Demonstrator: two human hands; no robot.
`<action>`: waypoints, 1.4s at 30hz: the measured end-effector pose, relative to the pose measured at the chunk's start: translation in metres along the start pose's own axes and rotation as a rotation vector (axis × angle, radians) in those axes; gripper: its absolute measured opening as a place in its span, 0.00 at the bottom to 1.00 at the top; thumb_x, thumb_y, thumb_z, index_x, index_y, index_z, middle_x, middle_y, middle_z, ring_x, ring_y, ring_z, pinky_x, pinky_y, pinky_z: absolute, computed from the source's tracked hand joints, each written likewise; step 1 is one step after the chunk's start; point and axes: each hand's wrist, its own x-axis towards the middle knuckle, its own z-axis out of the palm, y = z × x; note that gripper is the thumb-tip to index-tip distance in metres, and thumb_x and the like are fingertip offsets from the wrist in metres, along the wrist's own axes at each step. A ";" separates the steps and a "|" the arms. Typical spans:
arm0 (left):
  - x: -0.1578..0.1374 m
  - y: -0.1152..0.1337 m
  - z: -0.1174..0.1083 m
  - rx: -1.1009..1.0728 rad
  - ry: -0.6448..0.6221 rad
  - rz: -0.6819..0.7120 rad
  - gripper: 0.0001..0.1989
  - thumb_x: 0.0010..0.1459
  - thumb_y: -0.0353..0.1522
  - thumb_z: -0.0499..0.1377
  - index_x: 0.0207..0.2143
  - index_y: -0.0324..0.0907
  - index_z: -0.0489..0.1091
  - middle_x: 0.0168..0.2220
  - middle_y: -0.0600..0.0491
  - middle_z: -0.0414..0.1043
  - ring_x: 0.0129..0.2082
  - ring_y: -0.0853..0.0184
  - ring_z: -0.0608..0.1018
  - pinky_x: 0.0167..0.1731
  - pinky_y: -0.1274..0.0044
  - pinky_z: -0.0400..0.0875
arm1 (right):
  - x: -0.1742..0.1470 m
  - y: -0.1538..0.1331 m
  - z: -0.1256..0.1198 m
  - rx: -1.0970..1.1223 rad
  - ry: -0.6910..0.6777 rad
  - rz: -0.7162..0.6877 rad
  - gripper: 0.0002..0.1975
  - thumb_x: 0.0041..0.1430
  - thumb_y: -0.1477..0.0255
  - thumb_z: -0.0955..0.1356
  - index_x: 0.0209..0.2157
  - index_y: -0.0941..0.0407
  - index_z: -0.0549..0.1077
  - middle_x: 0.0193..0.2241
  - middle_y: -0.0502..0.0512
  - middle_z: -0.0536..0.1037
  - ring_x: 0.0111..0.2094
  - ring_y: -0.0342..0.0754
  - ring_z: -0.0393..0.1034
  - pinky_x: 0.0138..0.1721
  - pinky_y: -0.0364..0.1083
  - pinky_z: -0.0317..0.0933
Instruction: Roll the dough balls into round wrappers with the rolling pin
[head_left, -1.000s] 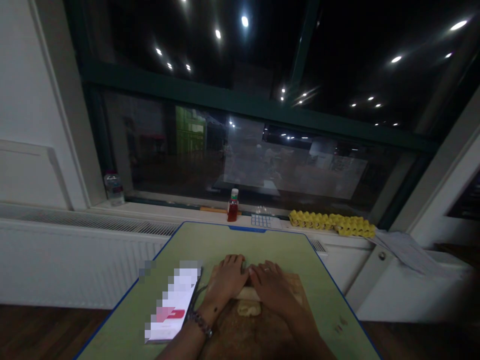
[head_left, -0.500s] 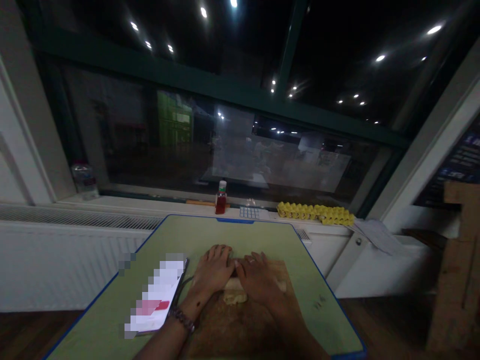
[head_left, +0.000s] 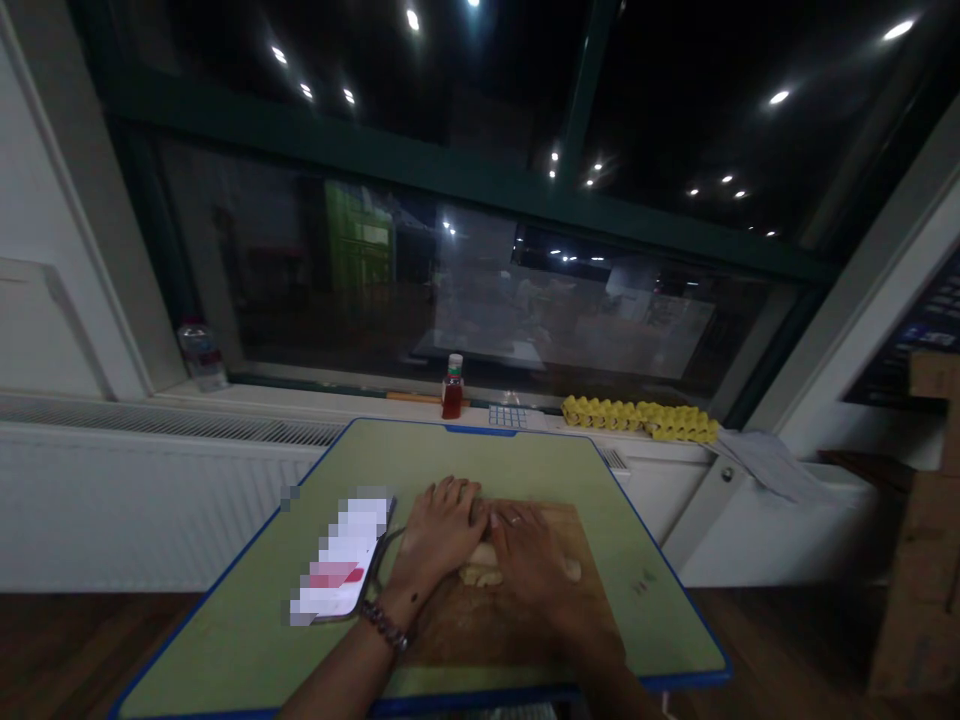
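A pale roll of what looks like dough (head_left: 489,556) lies across a wooden board (head_left: 495,630), with a loose, uneven flap along its near side. My left hand (head_left: 448,522), with a beaded bracelet at the wrist, lies flat over the roll's left part, fingers stretched out. Over the right part rests my right hand (head_left: 529,552), also flat and wearing a ring. The thumbs nearly meet in the middle. The roll's right end (head_left: 572,570) sticks out past my right hand; its left end is hidden under my left hand.
The board sits on a small green table (head_left: 547,455) with a blue edge. A lit phone (head_left: 341,560) lies left of the board. On the sill behind stand a bottle of red sauce (head_left: 453,388), a yellow egg tray (head_left: 637,417) and a clear plastic bottle (head_left: 201,355).
The camera view has tilted and shifted slightly, so everything sits a little higher and further right, and the table's near edge shows. Both hands stay on the dough roll.
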 end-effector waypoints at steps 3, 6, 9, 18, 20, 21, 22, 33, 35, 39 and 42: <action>-0.010 0.000 0.002 0.016 -0.018 0.023 0.20 0.65 0.34 0.44 0.56 0.43 0.65 0.58 0.45 0.66 0.61 0.52 0.62 0.58 0.58 0.52 | -0.011 -0.007 0.000 0.019 0.010 -0.018 0.23 0.66 0.76 0.55 0.59 0.62 0.64 0.59 0.63 0.67 0.61 0.53 0.58 0.63 0.56 0.49; -0.022 -0.002 0.007 0.007 0.001 0.034 0.21 0.66 0.34 0.43 0.58 0.46 0.63 0.60 0.48 0.65 0.62 0.54 0.61 0.60 0.58 0.49 | -0.021 -0.016 -0.001 0.077 0.057 0.042 0.24 0.67 0.75 0.53 0.61 0.59 0.63 0.61 0.58 0.65 0.63 0.49 0.55 0.63 0.52 0.51; -0.031 -0.003 0.009 0.013 0.009 0.027 0.23 0.66 0.34 0.42 0.61 0.47 0.61 0.62 0.50 0.63 0.63 0.56 0.60 0.61 0.60 0.48 | -0.028 -0.022 0.000 0.113 0.104 0.078 0.24 0.69 0.72 0.51 0.62 0.58 0.61 0.63 0.55 0.61 0.65 0.49 0.50 0.63 0.52 0.51; -0.014 -0.004 0.011 0.098 0.061 0.103 0.21 0.68 0.33 0.41 0.56 0.43 0.66 0.57 0.46 0.68 0.57 0.54 0.67 0.55 0.58 0.57 | -0.002 0.001 0.008 0.128 0.035 0.030 0.25 0.69 0.72 0.50 0.60 0.62 0.64 0.60 0.61 0.65 0.63 0.51 0.55 0.63 0.53 0.51; -0.011 -0.005 0.014 0.095 0.044 0.151 0.19 0.67 0.32 0.43 0.52 0.43 0.69 0.54 0.46 0.71 0.55 0.55 0.69 0.52 0.59 0.59 | 0.002 0.004 0.009 0.137 0.038 0.018 0.25 0.69 0.72 0.50 0.59 0.61 0.65 0.60 0.61 0.66 0.62 0.51 0.56 0.62 0.53 0.53; -0.010 -0.006 0.016 0.089 0.050 0.163 0.19 0.67 0.32 0.43 0.51 0.43 0.70 0.53 0.46 0.72 0.54 0.55 0.69 0.52 0.60 0.60 | 0.002 0.005 0.009 0.145 0.051 0.015 0.25 0.69 0.71 0.50 0.60 0.61 0.64 0.60 0.60 0.66 0.62 0.50 0.56 0.62 0.53 0.54; -0.011 -0.006 0.017 0.078 0.068 0.162 0.18 0.68 0.32 0.43 0.50 0.43 0.70 0.52 0.46 0.72 0.54 0.56 0.69 0.52 0.60 0.59 | 0.001 0.006 0.007 0.152 0.068 0.017 0.24 0.69 0.70 0.51 0.60 0.60 0.63 0.60 0.60 0.65 0.62 0.50 0.55 0.62 0.53 0.53; -0.028 -0.011 -0.011 -0.298 0.254 0.046 0.16 0.67 0.35 0.45 0.52 0.48 0.66 0.54 0.53 0.69 0.57 0.62 0.65 0.57 0.64 0.56 | -0.044 0.042 0.003 0.033 -0.049 0.061 0.20 0.62 0.69 0.64 0.56 0.52 0.68 0.57 0.56 0.69 0.55 0.55 0.65 0.57 0.54 0.59; -0.029 -0.013 -0.014 -0.322 0.353 -0.052 0.18 0.66 0.36 0.45 0.56 0.47 0.63 0.57 0.51 0.65 0.58 0.60 0.64 0.57 0.63 0.57 | -0.041 0.053 0.005 0.053 -0.054 0.115 0.18 0.63 0.70 0.62 0.54 0.55 0.69 0.56 0.58 0.70 0.52 0.54 0.68 0.54 0.52 0.61; -0.027 -0.011 -0.011 -0.351 0.440 -0.175 0.20 0.65 0.38 0.47 0.58 0.44 0.59 0.60 0.46 0.60 0.60 0.58 0.62 0.57 0.60 0.57 | -0.019 0.076 0.003 0.120 0.040 0.227 0.20 0.67 0.69 0.56 0.57 0.58 0.64 0.57 0.61 0.69 0.53 0.50 0.68 0.52 0.47 0.61; -0.023 -0.004 -0.005 -0.390 0.274 -0.098 0.18 0.65 0.39 0.47 0.54 0.44 0.63 0.57 0.47 0.63 0.58 0.59 0.64 0.58 0.62 0.57 | 0.002 0.084 0.002 0.082 0.039 0.319 0.22 0.67 0.68 0.56 0.58 0.64 0.61 0.53 0.66 0.71 0.53 0.52 0.68 0.53 0.48 0.59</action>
